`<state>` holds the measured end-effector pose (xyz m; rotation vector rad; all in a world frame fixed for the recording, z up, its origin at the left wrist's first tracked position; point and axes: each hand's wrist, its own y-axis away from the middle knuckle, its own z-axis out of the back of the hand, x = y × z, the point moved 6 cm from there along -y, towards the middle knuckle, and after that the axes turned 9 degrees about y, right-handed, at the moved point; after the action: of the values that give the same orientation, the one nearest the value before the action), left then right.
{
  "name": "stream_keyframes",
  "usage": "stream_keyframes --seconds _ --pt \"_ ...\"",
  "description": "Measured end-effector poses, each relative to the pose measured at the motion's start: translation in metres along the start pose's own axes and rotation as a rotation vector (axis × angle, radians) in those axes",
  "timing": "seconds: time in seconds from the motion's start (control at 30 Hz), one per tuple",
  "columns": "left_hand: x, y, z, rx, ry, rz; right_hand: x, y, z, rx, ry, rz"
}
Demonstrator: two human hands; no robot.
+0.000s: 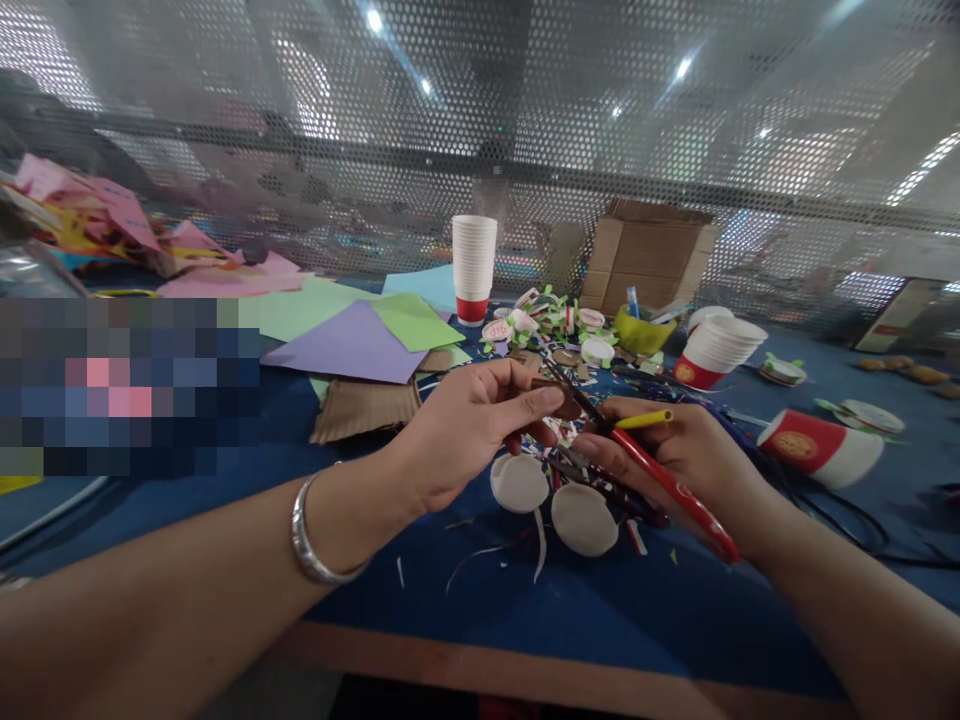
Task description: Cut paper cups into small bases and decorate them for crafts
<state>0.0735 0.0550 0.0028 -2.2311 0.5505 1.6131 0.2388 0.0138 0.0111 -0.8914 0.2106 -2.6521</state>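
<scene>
Between the thumb and fingers of my left hand [487, 405] is a small round piece of brown cardboard [568, 398]. My right hand [675, 450] is closed on a pair of scissors with a red handle [667, 485]. The dark scissor blades [589, 402] meet the cardboard piece's edge; whether they are parted is hard to see. A yellow stick [645, 419], perhaps a pen, juts out by the right fingers. Below the hands lie two white paper discs [519, 483], cup bottoms by their look, among paper scraps on the blue table [420, 610].
A tall stack of paper cups [474, 265] stands behind the hands, with another stack [716, 350] and a tipped cup [821, 445] at right. Coloured paper sheets [349, 342] and corrugated cardboard [367, 408] lie left. Beyond are green-trimmed discs [555, 315] and a perforated metal screen [525, 120].
</scene>
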Motion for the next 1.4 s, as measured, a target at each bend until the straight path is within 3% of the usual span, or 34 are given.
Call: stream_keyframes --seconds 0.37,0.63,0.83,1.1,1.4 --pt "-0.001 -0.004 0.007 -0.046 0.0 -0.008 -0.008 -0.007 -0.001 0.0 -0.001 -0.076" --pt "0.0 -0.003 0.005 -0.008 -0.046 -0.046 0.0 -0.004 -0.004 0.132 0.03 0.067" --pt "-0.002 -0.002 0.002 0.048 -0.141 -0.086 -0.001 -0.002 -0.004 0.152 0.069 0.094" --pt "0.004 0.0 -0.001 0.082 -0.196 0.002 0.003 -0.001 -0.005 0.151 0.04 0.082" --pt "0.007 0.001 0.001 0.082 -0.113 0.067 0.002 -0.003 -0.006 0.103 -0.035 0.017"
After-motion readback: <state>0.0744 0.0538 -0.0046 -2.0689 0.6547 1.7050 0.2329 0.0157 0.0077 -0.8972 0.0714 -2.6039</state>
